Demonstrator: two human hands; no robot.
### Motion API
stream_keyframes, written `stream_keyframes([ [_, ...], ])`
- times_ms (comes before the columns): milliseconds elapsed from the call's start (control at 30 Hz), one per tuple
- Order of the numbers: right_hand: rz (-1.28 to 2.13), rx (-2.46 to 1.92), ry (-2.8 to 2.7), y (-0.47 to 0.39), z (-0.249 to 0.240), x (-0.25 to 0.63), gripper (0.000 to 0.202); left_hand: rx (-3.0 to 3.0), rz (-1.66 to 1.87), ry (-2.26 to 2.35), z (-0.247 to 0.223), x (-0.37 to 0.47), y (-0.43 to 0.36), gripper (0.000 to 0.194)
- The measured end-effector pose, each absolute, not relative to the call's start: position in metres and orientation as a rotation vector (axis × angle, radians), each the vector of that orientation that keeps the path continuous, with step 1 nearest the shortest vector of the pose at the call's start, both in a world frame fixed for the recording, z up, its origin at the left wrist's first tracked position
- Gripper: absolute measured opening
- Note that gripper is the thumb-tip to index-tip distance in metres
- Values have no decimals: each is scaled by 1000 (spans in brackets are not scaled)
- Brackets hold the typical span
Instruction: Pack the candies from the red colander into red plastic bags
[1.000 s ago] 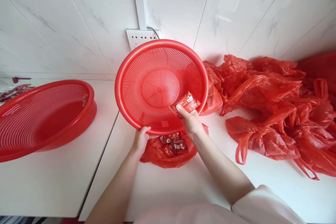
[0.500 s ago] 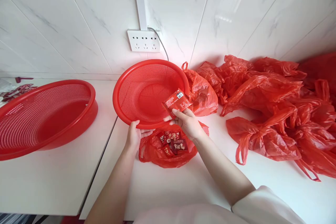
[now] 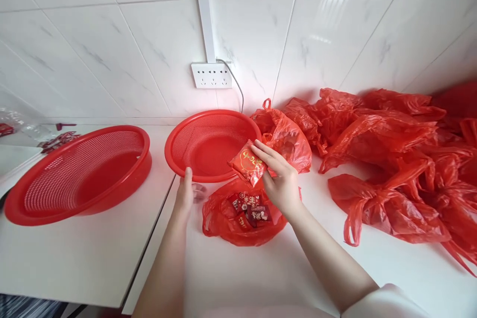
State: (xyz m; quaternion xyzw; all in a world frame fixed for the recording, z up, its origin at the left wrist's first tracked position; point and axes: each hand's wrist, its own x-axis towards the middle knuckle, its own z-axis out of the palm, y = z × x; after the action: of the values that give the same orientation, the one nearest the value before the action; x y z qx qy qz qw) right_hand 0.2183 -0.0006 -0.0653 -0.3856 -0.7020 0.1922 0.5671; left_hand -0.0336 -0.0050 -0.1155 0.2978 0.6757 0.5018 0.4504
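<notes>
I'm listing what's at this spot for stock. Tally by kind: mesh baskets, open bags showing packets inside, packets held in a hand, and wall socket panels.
Red mesh baskets: 2
Open bag showing packets inside: 1
Red packet held in the right hand: 1
Wall socket panel: 1
Total: 5

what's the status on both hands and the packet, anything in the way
Right hand holding red packet near far edge of open bag. Left hand open at near rim of middle basket, contact unclear. Red bags crowd the right side.
</notes>
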Motion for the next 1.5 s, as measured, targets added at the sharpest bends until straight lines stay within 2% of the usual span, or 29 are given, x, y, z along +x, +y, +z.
stream_keyframes([
  [100, 203, -883, -1692, -1, -63, 224, 61, 912, 1659, 2019, -97, -38, -17, 51],
  [167, 89, -885, -1698, -1, -65, 226, 61, 1152, 1769, 1927, -78, -28, -25, 41],
  [267, 3, -929, -1725, -2, -68, 227, 60, 1470, 1422, 1502, -48, 5, -34, 41],
  [367, -5, -922, -1751, -6, -66, 225, 60, 1486, 1006, 1067, -24, 40, -33, 39],
  [533, 284, -877, -1635, -12, -47, 228, 52, 1424, 1050, 1059, -3, 62, -24, 17],
  [667, 649, -985, -1463, -9, -41, 237, 32, 1416, 1061, 993, -7, 52, -20, 18],
  [800, 1107, -904, -1437, -4, -41, 239, 44, 1419, 1012, 879, -17, 44, -19, 20],
  [933, 1458, -768, -1446, -4, -38, 235, 35, 1433, 983, 840, -24, 44, -16, 15],
  [1200, 1428, -762, -1495, 0, -45, 233, 31, 1521, 1042, 829, -26, 40, -8, 16],
  [1333, 1247, -846, -1473, 1, -47, 233, 31, 1522, 1115, 995, -31, 40, -3, 14],
  [1500, 1135, -937, -1463, 1, -48, 234, 33, 1444, 1159, 1028, -35, 40, 3, 20],
])
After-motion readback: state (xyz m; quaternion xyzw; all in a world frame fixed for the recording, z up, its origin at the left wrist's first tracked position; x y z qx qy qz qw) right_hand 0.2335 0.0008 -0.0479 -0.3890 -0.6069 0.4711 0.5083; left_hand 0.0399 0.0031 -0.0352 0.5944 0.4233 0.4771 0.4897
